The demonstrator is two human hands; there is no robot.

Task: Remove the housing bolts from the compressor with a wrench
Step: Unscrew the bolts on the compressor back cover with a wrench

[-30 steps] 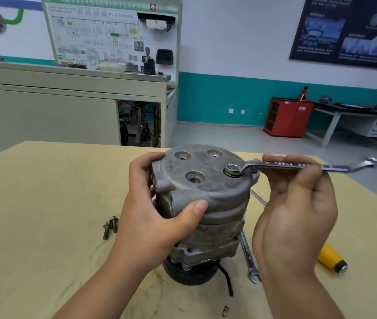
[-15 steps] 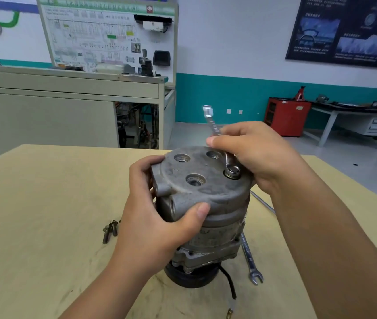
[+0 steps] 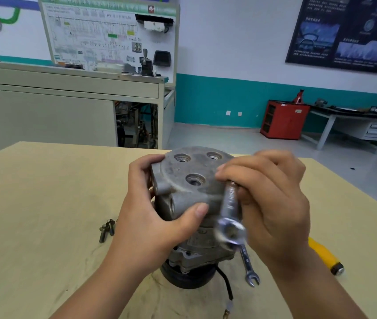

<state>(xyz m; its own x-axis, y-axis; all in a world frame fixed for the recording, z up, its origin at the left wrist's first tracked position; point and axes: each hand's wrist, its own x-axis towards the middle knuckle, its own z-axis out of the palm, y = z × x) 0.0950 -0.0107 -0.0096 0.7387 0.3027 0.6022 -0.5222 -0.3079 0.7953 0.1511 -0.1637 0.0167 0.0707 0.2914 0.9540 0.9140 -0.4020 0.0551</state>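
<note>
Your right hand (image 3: 275, 203) clamps the blurred steel wrench (image 3: 230, 203), its shaft pointing toward you from the right rim of the grey cast-metal compressor (image 3: 176, 172); your left hand (image 3: 146, 222) grips its side.

Compressor (image 3: 189, 180): dull mottled grey, black pulley (image 3: 183, 279) at base. Wrench (image 3: 230, 208): bright silver. Second wrench (image 3: 248, 265): silver too. Bolts (image 3: 106, 229): dark grey. Surface (image 3: 45, 203): pale beige, dark smudges. Tool handle (image 3: 323, 254): yellow, black tip. Wire (image 3: 227, 286): black. Cabinet (image 3: 284, 118): red. Wall (image 3: 229, 42): white over teal band.
</note>
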